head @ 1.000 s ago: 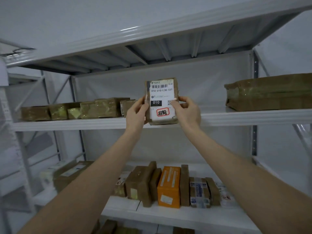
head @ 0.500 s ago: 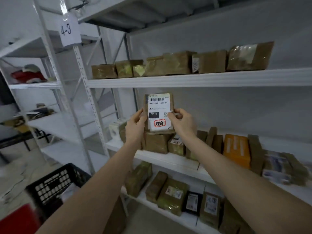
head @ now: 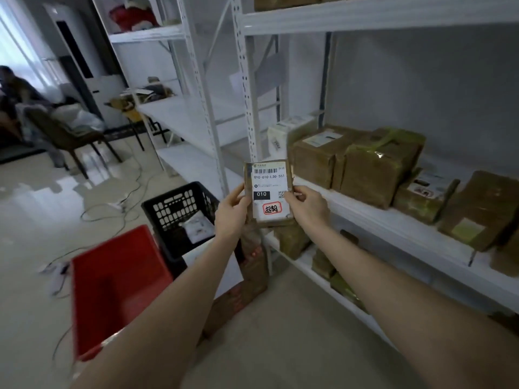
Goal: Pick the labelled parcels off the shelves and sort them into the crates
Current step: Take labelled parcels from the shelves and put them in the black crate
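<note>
While left hand (head: 231, 213) and right hand (head: 307, 207) pinch the parcel (head: 269, 192) edgewise, sorting is in hand | black crate (head: 179, 209) 9 o'clock, red crate (head: 118, 276) 8 o'clock | next: label, seemingly 010, picks crate.

You have open air above the red crate (head: 118, 290) and black crate (head: 168, 204); 1 packet (head: 198, 228) lies inside the black one, with a shelf post (head: 209, 122) just to its right.

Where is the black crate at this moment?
In the head view the black crate sits on the floor left of centre, beyond the red crate, beside the white shelving, lower left of the held parcel.
</note>
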### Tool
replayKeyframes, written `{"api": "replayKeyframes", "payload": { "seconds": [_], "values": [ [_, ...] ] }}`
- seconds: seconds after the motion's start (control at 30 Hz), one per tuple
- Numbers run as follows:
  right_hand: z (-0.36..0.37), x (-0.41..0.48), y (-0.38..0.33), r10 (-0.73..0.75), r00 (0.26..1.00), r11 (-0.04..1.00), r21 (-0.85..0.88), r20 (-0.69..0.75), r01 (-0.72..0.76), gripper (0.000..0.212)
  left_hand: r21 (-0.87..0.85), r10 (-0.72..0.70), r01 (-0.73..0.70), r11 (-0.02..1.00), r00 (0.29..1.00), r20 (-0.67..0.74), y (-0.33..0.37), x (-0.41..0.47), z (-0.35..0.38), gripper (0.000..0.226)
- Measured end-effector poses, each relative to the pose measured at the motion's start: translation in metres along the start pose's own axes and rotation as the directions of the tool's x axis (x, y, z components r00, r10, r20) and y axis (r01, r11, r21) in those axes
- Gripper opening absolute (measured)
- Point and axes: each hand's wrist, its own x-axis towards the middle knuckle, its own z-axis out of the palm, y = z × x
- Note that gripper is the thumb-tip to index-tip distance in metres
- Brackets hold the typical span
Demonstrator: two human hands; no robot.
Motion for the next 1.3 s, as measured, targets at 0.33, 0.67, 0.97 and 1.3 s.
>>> {"api": "replayKeyframes", "payload": {
  "seconds": [0.33, 0.67, 0.97, 1.3],
  "values": [
    [0.161, 0.114, 0.025, 0.009, 0.930, 0.999, -0.043, 0.368, 0.007, 0.015, -0.026, -0.224, 0.224, 0.974, 0.949, -0.221, -0.086, 0.114, -0.058, 0.045],
    [0.278, 0.208, 0.036, 0.027, 0.808, 0.999, -0.039, 0.589, -0.005, 0.031, -0.106, -0.373, 0.360, 0.927, 0.855, -0.360, -0.137, 0.212, -0.096, 0.049],
    [0.392, 0.261, 0.048, 0.112, 0.741, 0.990, -0.135, 0.662, -0.028, 0.030, -0.075, -0.456, 0.474, 0.877, 0.772, -0.444, -0.206, 0.301, -0.143, 0.051],
    [0.571, 0.337, 0.072, 0.257, 0.668, 0.946, -0.324, 0.698, -0.026, 0.031, 0.087, -0.535, 0.636, 0.767, 0.708, -0.461, -0.318, 0.441, -0.218, 0.045]
  ]
}}
